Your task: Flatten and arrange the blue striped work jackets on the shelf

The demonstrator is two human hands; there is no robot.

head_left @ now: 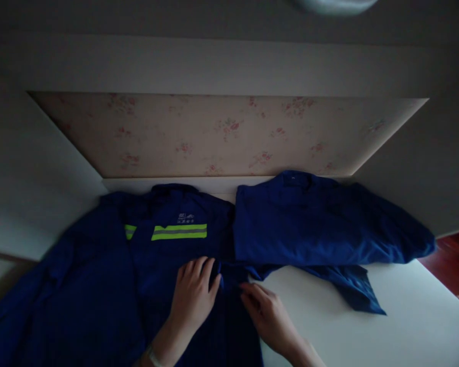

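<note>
A dark blue work jacket [110, 275] with a yellow-green reflective stripe [179, 232] lies spread on a white table [367, 326]. My left hand [193, 295] rests flat on its front, fingers apart, pressing the cloth. My right hand [268, 313] touches the jacket's right edge beside it, fingertips on the fabric; whether it pinches the cloth is unclear. A second dark blue garment [321, 224] lies folded to the right, one sleeve trailing toward the front.
The table stands against a wall with floral wallpaper [229, 135] set in a white recess. Reddish wooden floor [457, 265] shows past the table's right edge. The room is dim.
</note>
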